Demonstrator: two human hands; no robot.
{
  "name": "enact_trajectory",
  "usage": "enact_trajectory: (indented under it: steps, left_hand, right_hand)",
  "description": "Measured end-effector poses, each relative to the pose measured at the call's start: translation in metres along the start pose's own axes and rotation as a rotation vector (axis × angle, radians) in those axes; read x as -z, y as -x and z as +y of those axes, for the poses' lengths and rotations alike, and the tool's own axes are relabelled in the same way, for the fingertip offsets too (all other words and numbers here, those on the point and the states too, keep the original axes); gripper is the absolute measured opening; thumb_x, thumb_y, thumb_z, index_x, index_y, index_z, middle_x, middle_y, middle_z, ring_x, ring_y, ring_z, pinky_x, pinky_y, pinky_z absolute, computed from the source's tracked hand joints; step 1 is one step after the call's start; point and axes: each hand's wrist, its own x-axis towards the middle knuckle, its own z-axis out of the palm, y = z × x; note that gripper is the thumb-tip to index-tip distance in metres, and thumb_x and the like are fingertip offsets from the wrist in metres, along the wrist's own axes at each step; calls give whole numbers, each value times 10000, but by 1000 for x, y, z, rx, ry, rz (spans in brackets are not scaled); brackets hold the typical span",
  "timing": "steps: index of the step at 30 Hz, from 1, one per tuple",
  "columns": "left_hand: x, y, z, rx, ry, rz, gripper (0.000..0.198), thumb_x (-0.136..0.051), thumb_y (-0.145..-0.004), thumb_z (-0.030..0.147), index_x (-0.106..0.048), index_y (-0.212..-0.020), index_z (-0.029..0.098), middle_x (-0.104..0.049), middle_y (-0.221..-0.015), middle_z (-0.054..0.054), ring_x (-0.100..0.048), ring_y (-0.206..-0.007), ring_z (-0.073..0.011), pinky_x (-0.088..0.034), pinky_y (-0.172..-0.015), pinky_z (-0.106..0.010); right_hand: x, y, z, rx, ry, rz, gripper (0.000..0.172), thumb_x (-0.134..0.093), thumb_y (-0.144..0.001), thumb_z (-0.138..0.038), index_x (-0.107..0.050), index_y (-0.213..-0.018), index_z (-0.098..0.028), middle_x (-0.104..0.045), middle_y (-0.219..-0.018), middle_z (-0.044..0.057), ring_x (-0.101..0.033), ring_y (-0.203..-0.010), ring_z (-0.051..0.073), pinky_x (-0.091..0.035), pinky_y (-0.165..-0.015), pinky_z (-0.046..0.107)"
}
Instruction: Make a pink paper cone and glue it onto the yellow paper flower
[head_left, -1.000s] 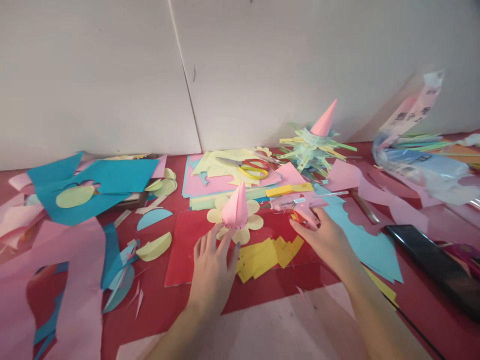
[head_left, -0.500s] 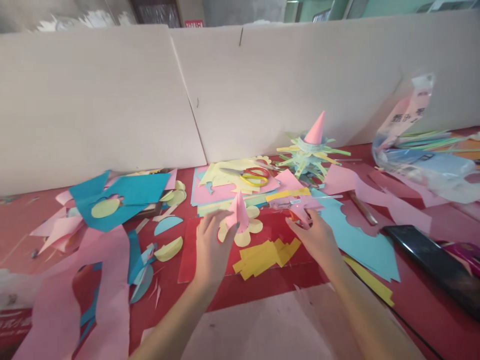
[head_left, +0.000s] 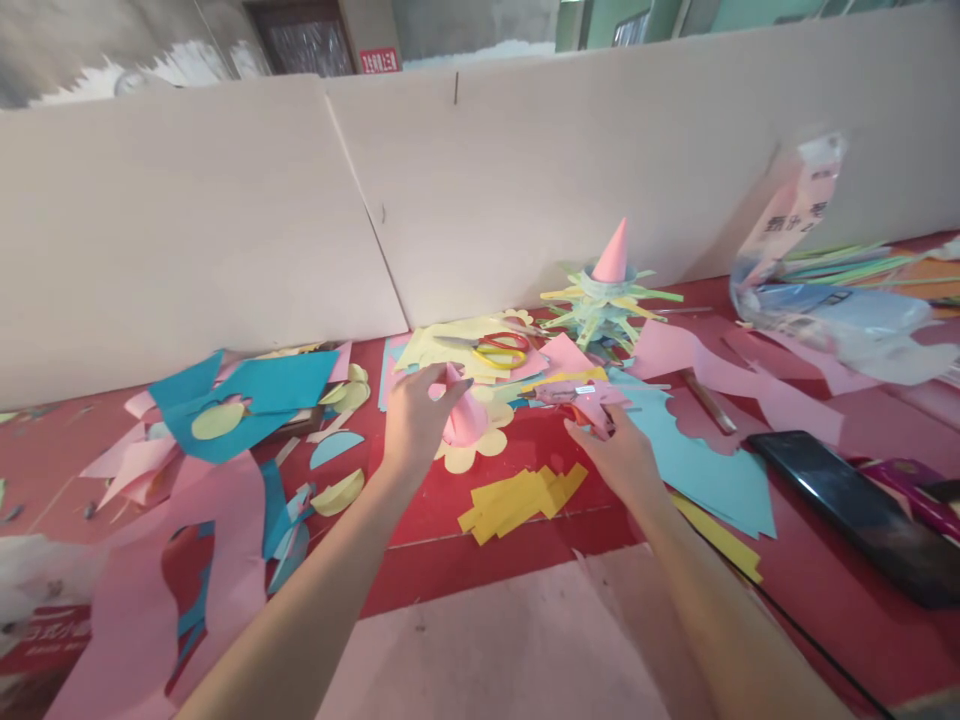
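Observation:
A pink paper cone (head_left: pixel 466 420) stands on a pale yellow flower-shaped paper (head_left: pixel 491 441) on a red board. My left hand (head_left: pixel 414 418) pinches the cone near its tip, from its left side. To the right, my right hand (head_left: pixel 621 452) has its thumb and fingers around the handle of a pink hot glue gun (head_left: pixel 574 393). The gun lies roughly level, with its nozzle toward the cone. Part of its handle is hidden by my fingers. Just in front of the flower lie several overlapping yellow paper strips (head_left: pixel 521 500).
Scissors (head_left: pixel 495 348) rest on paper sheets behind the cone. A fringed paper model with a pink cone (head_left: pixel 611 255) stands at the back. Blue paper (head_left: pixel 697 465), a black phone (head_left: pixel 847 510) and a cable lie right; pink and blue scraps (head_left: pixel 240 390) lie left. A white panel (head_left: pixel 562 180) closes the back.
My left hand has moved from beside the cone to a pinch near its tip. My right hand has closed in on the glue gun's handle. The view has shifted slightly.

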Motion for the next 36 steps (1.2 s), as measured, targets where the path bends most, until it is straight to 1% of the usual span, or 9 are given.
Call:
enact_trajectory:
  steps: [4,8,11,14,18,22,27,31,36]
  left_hand:
    - [7,0,5,-11,-21,5,145,-591,-834,278,-689,-935,243,-710,-1066,-7,-615,-1012,-212,-451,-925,-378]
    - [-1,-1,1,0,5,-70,171,-584,-845,280,-686,-977,239,-706,-1078,-20,-599,-1064,-215,-454,-943,-379]
    - [-7,5,-7,16,5,-98,301,-618,-825,270,-630,-1125,240,-668,-1170,-39,-568,-1140,-229,-438,-981,-393]
    - [-9,21,-18,-6,-7,-11,430,-612,-839,298,-524,-1257,252,-581,-1293,-63,-522,-1213,-229,-427,-1004,-386]
    - [-12,54,-37,-14,-43,95,259,-491,-909,266,-559,-1157,236,-598,-1196,-65,-562,-1137,-204,-462,-954,-354]
    - [-20,76,-54,-19,-66,40,177,-499,-901,248,-615,-1034,230,-608,-1076,-57,-582,-1067,-203,-471,-925,-346]
    - [-22,82,-57,-64,-97,-40,142,-512,-894,229,-639,-958,226,-626,-987,-41,-595,-946,-187,-467,-858,-333]
    - [-20,85,-55,-13,-75,-151,134,-507,-893,235,-635,-865,208,-646,-875,-23,-589,-793,-158,-465,-734,-284]
    - [-16,85,-54,50,57,-352,146,-536,-877,265,-619,-778,197,-615,-723,8,-514,-613,-110,-416,-589,-225]
  right_hand:
    - [0,2,0,20,-13,2,545,-595,-655,-604,-582,-1007,-188,-594,-797,39,-527,-672,190,-388,-610,289]
    - [0,2,1,21,-11,-7,568,-587,-654,-613,-578,-1025,-183,-590,-802,39,-529,-673,191,-391,-609,288]
    - [-1,1,1,37,16,9,574,-578,-652,-613,-578,-1028,-178,-583,-788,39,-540,-688,200,-393,-612,288]
    - [-3,1,1,75,49,32,540,-573,-662,-595,-572,-1012,-183,-587,-800,46,-549,-714,208,-395,-622,288]
    - [-7,3,3,102,88,9,451,-563,-676,-590,-550,-926,-215,-585,-787,37,-546,-701,208,-392,-630,293]
    - [-10,4,4,132,146,-8,427,-564,-677,-580,-540,-909,-221,-595,-800,45,-545,-694,215,-387,-623,300]
    - [-12,5,5,131,213,-17,449,-559,-691,-578,-549,-958,-218,-609,-823,55,-549,-694,219,-381,-613,299]
    - [-12,5,3,129,249,-36,461,-558,-692,-596,-552,-952,-216,-608,-819,55,-544,-685,214,-377,-610,295]
    - [-11,6,-1,114,285,-46,425,-564,-690,-588,-547,-904,-221,-589,-773,38,-529,-660,201,-364,-597,283]
